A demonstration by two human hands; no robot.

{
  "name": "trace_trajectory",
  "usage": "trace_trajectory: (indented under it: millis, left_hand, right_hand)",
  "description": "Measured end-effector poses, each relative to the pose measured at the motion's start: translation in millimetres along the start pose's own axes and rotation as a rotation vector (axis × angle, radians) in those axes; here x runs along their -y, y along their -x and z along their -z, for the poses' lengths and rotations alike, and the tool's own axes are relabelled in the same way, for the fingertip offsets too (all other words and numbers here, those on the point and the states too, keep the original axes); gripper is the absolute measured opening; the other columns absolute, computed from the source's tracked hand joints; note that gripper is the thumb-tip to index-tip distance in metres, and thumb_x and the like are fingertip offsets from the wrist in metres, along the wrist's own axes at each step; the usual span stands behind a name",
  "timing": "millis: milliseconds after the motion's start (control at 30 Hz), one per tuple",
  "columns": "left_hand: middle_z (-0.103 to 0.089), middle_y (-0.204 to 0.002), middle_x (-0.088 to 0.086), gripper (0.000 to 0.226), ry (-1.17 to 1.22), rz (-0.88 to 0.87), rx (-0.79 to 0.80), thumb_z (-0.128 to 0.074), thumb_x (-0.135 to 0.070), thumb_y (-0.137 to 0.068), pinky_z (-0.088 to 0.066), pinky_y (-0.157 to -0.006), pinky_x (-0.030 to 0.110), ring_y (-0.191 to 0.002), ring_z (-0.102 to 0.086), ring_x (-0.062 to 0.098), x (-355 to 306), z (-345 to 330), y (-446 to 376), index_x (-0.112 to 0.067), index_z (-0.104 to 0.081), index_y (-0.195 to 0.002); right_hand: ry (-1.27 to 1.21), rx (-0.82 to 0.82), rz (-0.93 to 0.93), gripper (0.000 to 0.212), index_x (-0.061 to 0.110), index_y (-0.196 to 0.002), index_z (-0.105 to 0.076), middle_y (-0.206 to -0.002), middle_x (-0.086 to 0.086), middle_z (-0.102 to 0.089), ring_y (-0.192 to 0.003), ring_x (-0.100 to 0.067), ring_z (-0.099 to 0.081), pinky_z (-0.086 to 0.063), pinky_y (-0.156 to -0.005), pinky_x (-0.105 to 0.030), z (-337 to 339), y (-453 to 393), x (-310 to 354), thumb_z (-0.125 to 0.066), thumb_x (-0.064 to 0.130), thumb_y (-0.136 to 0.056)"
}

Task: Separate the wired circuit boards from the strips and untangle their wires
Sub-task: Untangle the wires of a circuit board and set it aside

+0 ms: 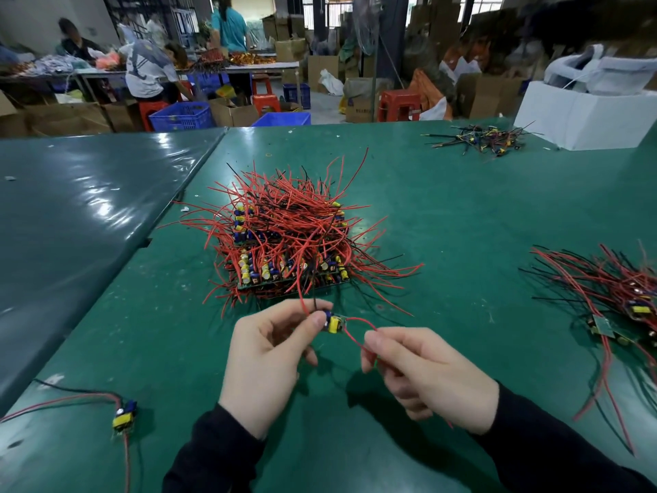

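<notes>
Head view: the left hand (265,354) pinches a single small circuit board (334,323), the one with the yellow transformer, between thumb and fingertips, just above the green table (444,215). The right hand (423,371) has its grip closed on that board's red wire (359,330), which loops from the board's right end down into the fingers. Other leads from the board, a red one and at least one black, rise toward the stacked board strips (284,250) and their mass of red wires just behind.

To do this well, I judge the left hand should keep the board steady while the right slides along the wire to its free end, drawing it straight rather than yanking, so the solder joint is not strained. The upper leads want easing clear of the stack.

A finished board (124,416) lies near left; more lie in a pile (618,300) at right.
</notes>
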State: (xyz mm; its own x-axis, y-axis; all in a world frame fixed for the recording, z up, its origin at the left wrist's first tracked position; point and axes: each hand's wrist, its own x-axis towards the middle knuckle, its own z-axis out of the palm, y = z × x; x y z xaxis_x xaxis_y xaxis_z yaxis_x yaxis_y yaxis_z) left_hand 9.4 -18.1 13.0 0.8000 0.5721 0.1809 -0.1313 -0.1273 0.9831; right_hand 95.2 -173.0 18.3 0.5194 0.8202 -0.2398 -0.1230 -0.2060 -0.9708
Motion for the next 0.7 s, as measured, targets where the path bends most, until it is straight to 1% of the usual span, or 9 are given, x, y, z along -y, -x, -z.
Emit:
trace_trajectory:
  millis: [100,233,267,333,400,467,567,633,700]
  left_hand:
    - [-0.066,-0.064,-0.002,0.018,-0.001,-0.075,-0.058,-0.063,-0.002,-0.084,-0.038,-0.038,0.018,-0.049,-0.051,0.007,1,-2,1,-0.016,-0.074,-0.081]
    - [-0.067,-0.065,-0.001,0.018,-0.062,-0.107,-0.018,-0.064,-0.004,-0.084,-0.044,-0.042,0.022,-0.051,-0.054,0.009,3,-3,2,-0.018,-0.075,-0.08]
    - [-0.068,-0.066,-0.002,0.018,-0.089,-0.117,0.004,-0.065,-0.005,-0.084,-0.045,-0.043,0.022,-0.051,-0.055,0.01,3,-3,3,-0.02,-0.075,-0.081]
    - [-0.068,-0.065,-0.005,0.018,-0.148,-0.154,0.014,-0.066,-0.008,-0.084,-0.047,-0.045,0.022,-0.05,-0.056,0.008,3,-5,6,-0.023,-0.075,-0.081]
    - [-0.067,-0.066,-0.011,0.016,-0.241,-0.221,-0.03,-0.068,-0.01,-0.083,-0.047,-0.05,0.018,-0.052,-0.057,0.003,5,-8,8,-0.025,-0.074,-0.081]
    - [-0.067,-0.069,-0.016,0.013,-0.326,-0.291,-0.068,-0.07,-0.013,-0.082,-0.046,-0.056,0.015,-0.056,-0.057,-0.001,6,-12,9,-0.026,-0.073,-0.083]
    - [-0.068,-0.077,-0.015,0.008,-0.393,-0.376,-0.064,-0.066,-0.02,-0.081,-0.046,-0.062,0.015,-0.063,-0.058,-0.005,8,-16,11,-0.022,-0.073,-0.084]
    - [-0.068,-0.079,-0.014,0.01,-0.427,-0.409,-0.064,-0.065,-0.019,-0.08,-0.045,-0.062,0.013,-0.064,-0.057,-0.007,9,-16,11,-0.019,-0.074,-0.085]
    - [-0.068,-0.078,-0.014,0.01,-0.43,-0.41,-0.067,-0.064,-0.019,-0.081,-0.044,-0.062,0.013,-0.064,-0.057,-0.007,9,-16,11,-0.019,-0.074,-0.085]
  right_hand:
    - [0.067,0.121,0.001,0.034,0.014,-0.071,-0.049,-0.042,0.009,-0.029,-0.034,-0.006,-0.022,-0.023,-0.034,-0.016,-2,2,-4,-0.036,0.028,-0.1]
    - [0.105,0.226,-0.003,0.022,0.011,-0.086,-0.048,-0.052,0.001,-0.054,-0.041,-0.012,-0.05,-0.042,-0.043,-0.021,-5,3,-6,-0.038,0.025,-0.099]
    - [0.087,0.202,0.012,0.02,0.01,-0.091,-0.048,-0.057,-0.002,-0.058,-0.045,-0.013,-0.054,-0.043,-0.046,-0.02,-5,2,-6,-0.043,0.029,-0.095]
    - [0.101,0.098,0.087,0.03,0.01,-0.097,-0.052,-0.062,-0.002,-0.06,-0.05,-0.014,-0.058,-0.044,-0.05,-0.019,-3,0,-7,-0.053,0.037,-0.083]
    - [0.178,-0.003,0.178,0.029,0.012,-0.092,-0.059,-0.061,0.001,-0.058,-0.052,-0.014,-0.056,-0.045,-0.052,-0.023,-1,-2,-9,-0.061,0.038,-0.079]
    - [0.322,-0.086,0.253,0.02,0.016,-0.083,-0.062,-0.057,0.0,-0.058,-0.051,-0.014,-0.055,-0.044,-0.053,-0.03,0,-3,-11,-0.066,0.036,-0.085]
    - [0.564,-0.14,0.324,0.027,0.018,-0.072,-0.059,-0.052,-0.001,-0.057,-0.047,-0.008,-0.052,-0.043,-0.054,-0.033,-2,-2,-14,-0.058,0.04,-0.088]
    - [0.627,-0.116,0.338,0.031,0.02,-0.068,-0.057,-0.049,0.002,-0.058,-0.046,-0.004,-0.051,-0.042,-0.053,-0.024,-3,-1,-14,-0.049,0.036,-0.095]
    - [0.661,-0.107,0.334,0.03,0.023,-0.076,-0.061,-0.047,0.003,-0.056,-0.044,-0.003,-0.053,-0.041,-0.053,-0.018,-4,0,-13,-0.043,0.029,-0.099]
